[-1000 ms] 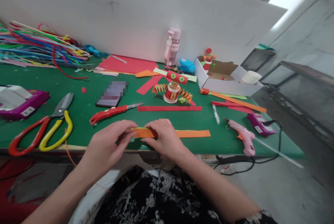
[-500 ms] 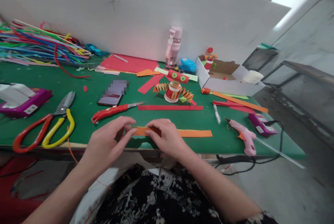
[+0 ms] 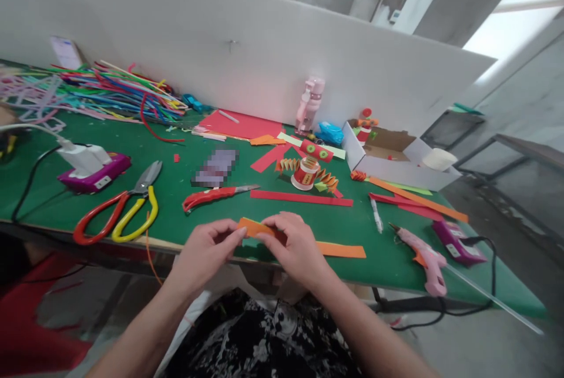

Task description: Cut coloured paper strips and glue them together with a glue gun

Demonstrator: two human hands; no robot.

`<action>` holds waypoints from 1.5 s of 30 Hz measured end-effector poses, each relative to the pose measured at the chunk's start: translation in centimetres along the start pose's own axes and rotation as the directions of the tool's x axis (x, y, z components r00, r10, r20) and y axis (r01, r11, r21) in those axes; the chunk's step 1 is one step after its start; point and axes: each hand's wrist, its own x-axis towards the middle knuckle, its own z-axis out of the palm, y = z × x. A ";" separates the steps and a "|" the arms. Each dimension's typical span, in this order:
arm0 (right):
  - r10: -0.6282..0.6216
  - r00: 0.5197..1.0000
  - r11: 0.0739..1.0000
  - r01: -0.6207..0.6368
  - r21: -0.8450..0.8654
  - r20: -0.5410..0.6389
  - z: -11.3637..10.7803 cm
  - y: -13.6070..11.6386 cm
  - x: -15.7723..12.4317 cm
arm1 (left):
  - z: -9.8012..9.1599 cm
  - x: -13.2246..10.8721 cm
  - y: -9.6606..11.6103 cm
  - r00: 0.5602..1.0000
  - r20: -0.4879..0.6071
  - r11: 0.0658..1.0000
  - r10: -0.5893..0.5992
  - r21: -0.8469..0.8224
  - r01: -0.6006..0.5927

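Note:
My left hand point(image 3: 215, 241) pinches the left end of an orange paper strip point(image 3: 254, 227) between thumb and fingers. My right hand point(image 3: 294, 244) grips the same strip a short way along, its thumb on top. Past the right hand, the tail of the strip lies along the front of the table, with a yellowish edge showing behind it. Just beyond my hands lies a flat red paper strip point(image 3: 302, 198). Behind that stands a paper-cup figure point(image 3: 305, 173) with folded orange arms and a red roll with green eyes.
Scissors point(image 3: 141, 190), a red-handled knife point(image 3: 211, 194) and a phone point(image 3: 215, 167) lie to the left. A pink glue gun point(image 3: 425, 257), a white pen point(image 3: 376, 216) and a purple power block point(image 3: 458, 243) are at right. A white box point(image 3: 396, 169) and pink bottle point(image 3: 309, 104) stand behind.
The strip's left end is now tilted up off the table between my hands; before, it lay flatter. My left hand has closed on it. The whole view has shifted left and up.

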 end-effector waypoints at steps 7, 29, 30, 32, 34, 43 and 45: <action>-0.123 0.992 0.958 0.118 -0.260 -0.005 0.6 0.0 -0.4 | 0.1 -0.3 -0.5 0.999 -0.032 0.999 0.038 -0.002 -0.038; 0.210 0.902 0.705 -0.407 0.581 0.377 -3.9 0.4 -0.8 | -2.1 2.1 3.8 0.986 0.022 0.974 0.168 0.152 -0.169; 0.193 0.897 0.647 -0.421 0.636 0.397 -3.6 0.0 -0.8 | -2.0 2.4 4.4 0.979 0.042 0.962 0.201 0.182 -0.205; 0.191 0.896 0.556 -0.436 0.708 0.401 -2.8 -0.7 -0.5 | -1.6 2.8 5.5 0.963 0.071 0.932 0.262 0.242 -0.271; 0.244 0.914 0.545 -0.405 0.734 0.324 -2.0 -1.2 -0.3 | -1.1 3.2 6.6 0.946 0.077 0.896 0.314 0.304 -0.322; 0.296 0.946 0.845 -0.195 0.499 -0.132 -0.6 -1.8 -0.4 | 0.2 3.2 9.8 0.890 0.122 0.805 0.439 0.387 -0.450; 0.289 0.944 0.858 -0.182 0.480 -0.158 -0.7 -1.8 -0.5 | 0.3 3.1 10.2 0.884 0.132 0.797 0.449 0.389 -0.463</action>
